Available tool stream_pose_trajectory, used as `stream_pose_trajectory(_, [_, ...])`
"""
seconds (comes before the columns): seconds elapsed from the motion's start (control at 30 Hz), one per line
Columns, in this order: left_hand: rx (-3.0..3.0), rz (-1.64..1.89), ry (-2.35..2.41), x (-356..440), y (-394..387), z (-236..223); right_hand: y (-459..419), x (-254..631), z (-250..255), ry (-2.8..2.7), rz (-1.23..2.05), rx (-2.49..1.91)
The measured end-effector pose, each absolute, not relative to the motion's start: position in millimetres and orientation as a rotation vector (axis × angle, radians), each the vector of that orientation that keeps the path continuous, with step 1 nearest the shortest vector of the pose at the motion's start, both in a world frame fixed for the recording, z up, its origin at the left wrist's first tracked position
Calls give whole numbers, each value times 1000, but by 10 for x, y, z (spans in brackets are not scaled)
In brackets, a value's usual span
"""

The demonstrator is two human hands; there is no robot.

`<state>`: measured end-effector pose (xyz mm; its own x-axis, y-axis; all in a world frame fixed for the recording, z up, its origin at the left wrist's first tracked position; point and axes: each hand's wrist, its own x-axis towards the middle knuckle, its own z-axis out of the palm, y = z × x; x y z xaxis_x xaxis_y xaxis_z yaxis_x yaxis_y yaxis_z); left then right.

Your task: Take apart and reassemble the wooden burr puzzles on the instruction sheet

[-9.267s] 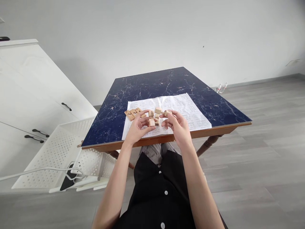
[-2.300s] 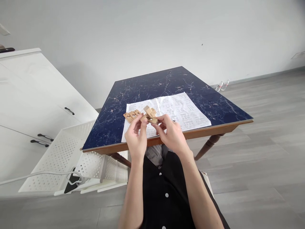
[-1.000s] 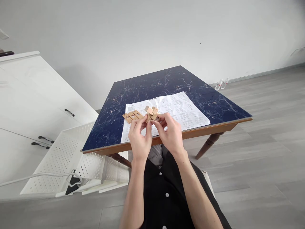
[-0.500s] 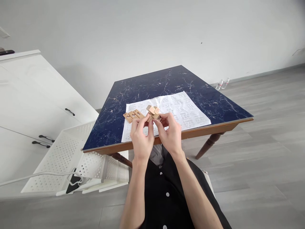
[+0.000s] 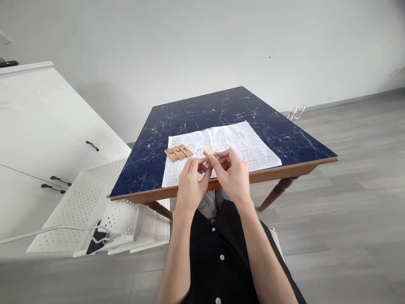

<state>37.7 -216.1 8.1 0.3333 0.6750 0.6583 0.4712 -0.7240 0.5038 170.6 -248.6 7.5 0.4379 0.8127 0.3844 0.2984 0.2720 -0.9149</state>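
Observation:
Between my two hands is a wooden burr puzzle (image 5: 206, 164) made of interlocked light-wood pieces, held over the front edge of the paper. My left hand (image 5: 192, 179) is closed on its left side, thumb and fingers pinching it. From the right, my right hand (image 5: 232, 175) grips it too, with the thumb on the near face. Fingers hide much of the puzzle. Left of it, several flat wooden pieces (image 5: 179, 152) with cut-outs lie side by side on a creased printed sheet (image 5: 240, 143).
The sheet lies on a dark blue marble-patterned table (image 5: 196, 112) with a wooden edge. A white perforated basket (image 5: 72, 207) and a white cabinet (image 5: 57, 118) stand at the left. Plastic bottles (image 5: 295, 112) are on the floor beyond the table's right side.
Separate-looking blocks handled at first now sit together as one cluster. In the last half second both hands have shifted slightly right and turned the puzzle, baring the flat pieces more.

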Motion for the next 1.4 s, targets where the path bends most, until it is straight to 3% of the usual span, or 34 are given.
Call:
stream_pose_trajectory(0.63, [2006, 1417, 1215, 411, -2187, 96, -2595, 1920, 196, -1244, 601, -1219])
stream_pose_trajectory(1.4, [2127, 1707, 1260, 432, -2151, -41, -2470, 1754, 50, -1541, 234, -1440])
